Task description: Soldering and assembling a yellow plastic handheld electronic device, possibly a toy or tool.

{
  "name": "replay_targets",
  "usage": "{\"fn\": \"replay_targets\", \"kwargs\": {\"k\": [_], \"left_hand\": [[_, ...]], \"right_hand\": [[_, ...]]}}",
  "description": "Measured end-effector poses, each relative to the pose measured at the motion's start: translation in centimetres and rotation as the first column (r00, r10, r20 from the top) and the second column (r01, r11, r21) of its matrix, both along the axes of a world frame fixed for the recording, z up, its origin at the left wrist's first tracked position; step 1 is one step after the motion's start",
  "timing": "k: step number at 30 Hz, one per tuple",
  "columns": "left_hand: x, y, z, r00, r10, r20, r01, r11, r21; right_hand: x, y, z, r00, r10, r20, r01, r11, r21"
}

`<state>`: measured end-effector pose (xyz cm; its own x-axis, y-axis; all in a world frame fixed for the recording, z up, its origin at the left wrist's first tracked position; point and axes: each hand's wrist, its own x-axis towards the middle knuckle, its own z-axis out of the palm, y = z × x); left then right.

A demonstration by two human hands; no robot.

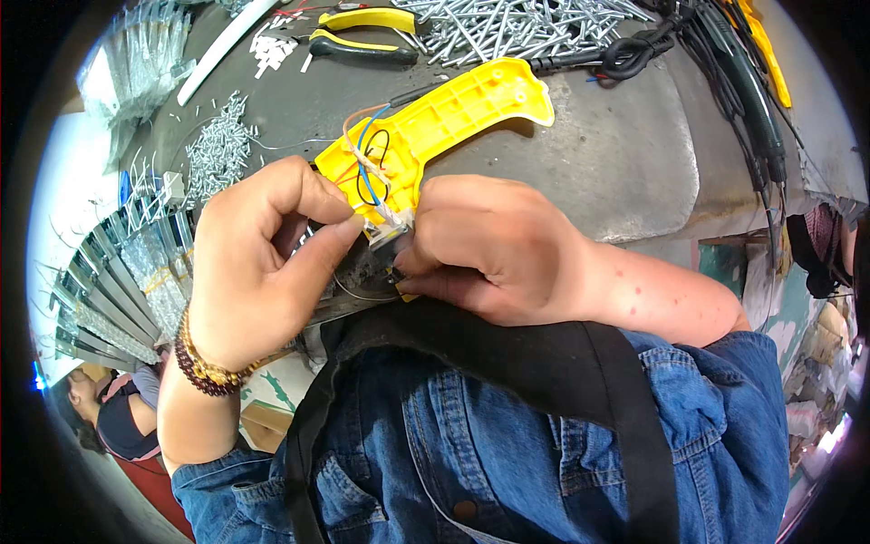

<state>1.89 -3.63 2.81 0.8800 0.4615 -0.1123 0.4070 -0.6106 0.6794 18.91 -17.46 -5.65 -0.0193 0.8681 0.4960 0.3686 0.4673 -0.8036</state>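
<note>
A yellow plastic handle shell [471,109], its ribbed inside facing up, lies on the bench in front of me. Blue, orange and black wires [370,161] run through its lower part toward a small whitish and metal part [388,231] between my hands. My left hand [267,249] is closed, thumb and forefinger pinched at the shell's lower left edge; small metal bits show inside its curled fingers. Opposite it, my right hand [494,245] is closed beside the metal part, fingertips pressed together. What either pinch holds is mostly hidden.
Small screws [220,145] lie in a heap on the left, long metal rods [517,27] at the back. Yellow-and-black pliers [362,41] rest near white sleeves [272,47]. A black corded tool [748,91] hangs at right. Wrapped metal strips [113,281] stand left; another person [122,408] sits beyond.
</note>
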Motion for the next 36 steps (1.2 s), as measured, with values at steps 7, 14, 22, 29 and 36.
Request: {"fn": "replay_targets", "kwargs": {"k": [7, 14, 22, 29, 36], "left_hand": [[1.0, 0.7, 1.5, 0.978, -0.078, -0.193, 0.084, 0.996, 0.026], [1.0, 2.0, 0.8, 0.962, -0.268, 0.053, 0.259, 0.956, 0.141], [0.2, 1.2, -1.2, 0.965, -0.220, 0.143, 0.190, 0.962, 0.194], [-3.6, -1.4, -3.0, 0.847, 0.291, 0.445, -0.343, 0.938, 0.038], [-4.7, -2.4, -6.4, 0.870, -0.041, 0.492, -0.173, 0.908, 0.382]], "right_hand": [[0.1, 0.2, 0.4, 1.000, 0.029, -0.009, -0.028, 0.999, 0.019], [0.2, 0.2, 0.7, 0.998, 0.051, -0.037, -0.053, 0.998, -0.041], [-0.1, 0.0, 1.4, 0.999, -0.037, 0.026, 0.040, 0.992, -0.120], [0.0, 0.0, 2.6, 0.984, -0.077, 0.160, 0.097, 0.988, -0.120], [-0.9, -0.1, 2.2, 0.993, -0.108, 0.053, 0.117, 0.972, -0.206]]}}
